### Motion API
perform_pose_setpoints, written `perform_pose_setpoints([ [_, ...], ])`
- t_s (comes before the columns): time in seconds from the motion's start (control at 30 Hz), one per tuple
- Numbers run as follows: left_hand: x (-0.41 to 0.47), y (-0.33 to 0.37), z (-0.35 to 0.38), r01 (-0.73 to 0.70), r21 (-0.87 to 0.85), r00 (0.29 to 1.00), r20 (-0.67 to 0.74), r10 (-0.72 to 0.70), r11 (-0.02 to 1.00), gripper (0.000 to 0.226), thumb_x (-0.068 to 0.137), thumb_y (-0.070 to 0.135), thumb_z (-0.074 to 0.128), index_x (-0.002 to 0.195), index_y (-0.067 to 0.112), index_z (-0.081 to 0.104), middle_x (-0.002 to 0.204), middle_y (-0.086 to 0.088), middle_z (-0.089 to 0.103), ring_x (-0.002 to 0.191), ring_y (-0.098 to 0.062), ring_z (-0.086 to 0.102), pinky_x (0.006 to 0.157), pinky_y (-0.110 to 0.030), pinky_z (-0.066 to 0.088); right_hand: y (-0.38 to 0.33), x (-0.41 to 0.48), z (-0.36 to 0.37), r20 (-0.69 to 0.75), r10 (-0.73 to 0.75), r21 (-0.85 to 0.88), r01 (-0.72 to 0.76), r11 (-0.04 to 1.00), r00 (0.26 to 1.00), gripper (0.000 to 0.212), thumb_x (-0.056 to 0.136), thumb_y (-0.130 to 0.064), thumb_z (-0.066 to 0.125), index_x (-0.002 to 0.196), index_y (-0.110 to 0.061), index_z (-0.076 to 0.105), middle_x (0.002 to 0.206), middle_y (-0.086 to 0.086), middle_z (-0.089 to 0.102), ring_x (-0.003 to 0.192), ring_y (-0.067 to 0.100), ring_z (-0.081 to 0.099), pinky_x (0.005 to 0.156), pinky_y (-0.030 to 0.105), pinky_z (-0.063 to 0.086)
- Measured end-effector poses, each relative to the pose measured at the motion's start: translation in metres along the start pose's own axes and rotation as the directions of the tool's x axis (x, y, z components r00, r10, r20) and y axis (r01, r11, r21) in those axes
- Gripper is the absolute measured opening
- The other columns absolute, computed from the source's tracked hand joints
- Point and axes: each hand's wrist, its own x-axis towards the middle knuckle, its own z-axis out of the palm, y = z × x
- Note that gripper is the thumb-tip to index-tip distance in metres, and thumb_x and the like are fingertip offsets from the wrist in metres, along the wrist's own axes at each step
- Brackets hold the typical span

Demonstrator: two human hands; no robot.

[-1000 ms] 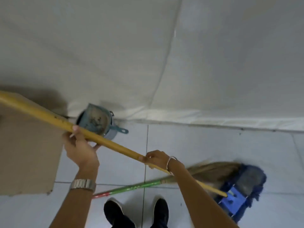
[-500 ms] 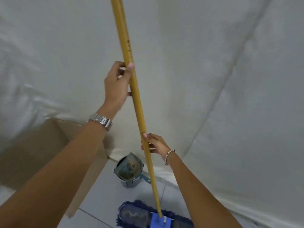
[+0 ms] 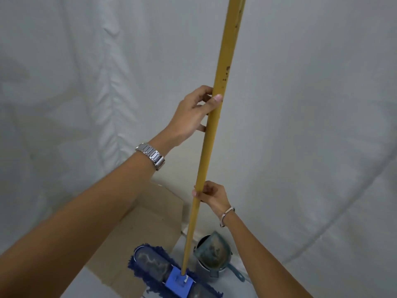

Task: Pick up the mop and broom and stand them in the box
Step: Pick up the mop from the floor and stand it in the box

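Over the box's [image 3: 150, 216] near corner, I hold the mop [image 3: 211, 134] upright, left grip [image 3: 191, 112] and right grip [image 3: 211, 195] both clenched on it; neither tool boxed yet.

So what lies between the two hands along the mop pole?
Only bare yellow mop pole: the left hand grips higher, the right hand lower, nothing else between them in the head view.

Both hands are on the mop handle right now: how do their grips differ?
The left hand sits higher on the yellow mop handle, thumb across its front; the right hand grips much lower, nearer the blue mop head. The left hand comes in from the handle's left, the right hand from its right. The left wrist carries a metal watch, the right a thin bracelet. Both are closed on the upright handle.
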Motion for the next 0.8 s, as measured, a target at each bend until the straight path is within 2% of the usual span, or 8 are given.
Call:
perform_pose_setpoints([
  [0.13,0.003,-0.022,-0.064,0.020,0.005,1.000,-0.014,-0.020,1.000,0.005,0.089,0.032,0.055,0.088,0.029,0.058,0.098,-0.012,0.053,0.087,-0.028,0.060,0.064,-0.048,0.059,-0.003,0.035,0.063,-0.074,0.024,0.006,-0.023,1.000,0.997,0.026,0.057,0.003,0.081,0.068,-0.016,0.069,0.064,-0.001,0.071,0.063,0.019,0.068,0.060,0.030,0.058],
  [0.23,0.013,-0.043,-0.110,0.049,0.015,0.999,-0.014,-0.049,0.999,0.004,0.089,0.033,0.055,0.088,0.030,0.058,0.095,-0.007,0.052,0.086,-0.026,0.060,0.067,-0.050,0.059,-0.001,0.066,0.107,-0.094,0.033,0.005,-0.033,0.999,0.995,0.025,0.056,0.002,0.083,0.068,-0.016,0.069,0.073,0.012,0.071,0.072,0.032,0.068,0.071,0.043,0.058],
  [0.3,0.020,-0.058,-0.135,0.060,0.024,0.998,-0.011,-0.060,0.998,0.004,0.089,0.033,0.055,0.088,0.031,0.059,0.096,-0.007,0.052,0.090,-0.031,0.061,0.069,-0.053,0.058,0.003,0.084,0.130,-0.106,0.044,0.009,-0.043,0.999,0.993,0.025,0.056,0.003,0.082,0.069,-0.015,0.069,0.077,0.017,0.070,0.074,0.034,0.068,0.074,0.045,0.057],
  [0.37,0.030,-0.079,-0.164,0.067,0.028,0.998,-0.012,-0.066,0.997,0.004,0.090,0.031,0.055,0.088,0.031,0.058,0.097,-0.009,0.052,0.095,-0.036,0.061,0.070,-0.055,0.058,0.010,0.110,0.156,-0.098,0.041,0.012,-0.040,0.999,0.994,0.025,0.056,0.003,0.082,0.069,-0.014,0.069,0.073,0.014,0.070,0.070,0.031,0.068,0.071,0.042,0.058],
  [0.57,0.071,-0.158,-0.228,0.111,0.020,0.993,0.026,-0.112,0.994,0.004,0.092,0.025,0.053,0.093,0.024,0.057,0.098,-0.010,0.049,0.097,-0.038,0.060,0.071,-0.055,0.058,0.047,0.196,0.208,-0.083,0.074,0.025,-0.072,0.997,0.994,0.028,0.056,0.009,0.080,0.063,-0.016,0.070,0.054,-0.006,0.069,0.055,0.015,0.066,0.054,0.025,0.057],
  [0.67,0.112,-0.211,-0.263,0.139,0.001,0.990,0.023,-0.139,0.990,0.004,0.092,0.023,0.053,0.093,0.022,0.057,0.100,-0.014,0.047,0.095,-0.039,0.059,0.072,-0.055,0.058,0.071,0.265,0.228,-0.091,0.078,0.007,-0.078,0.997,0.993,0.035,0.057,0.014,0.076,0.059,-0.020,0.069,0.053,-0.006,0.068,0.055,0.015,0.065,0.054,0.025,0.056],
  [0.8,0.156,-0.270,-0.296,0.178,-0.033,0.983,0.046,-0.177,0.983,0.005,0.092,0.022,0.054,0.095,0.022,0.057,0.101,-0.014,0.049,0.102,-0.044,0.058,0.072,-0.055,0.057,0.095,0.335,0.250,-0.133,0.095,-0.024,-0.099,0.995,0.987,0.034,0.058,0.013,0.076,0.059,-0.021,0.068,0.057,-0.003,0.068,0.058,0.017,0.064,0.062,0.032,0.058],
])
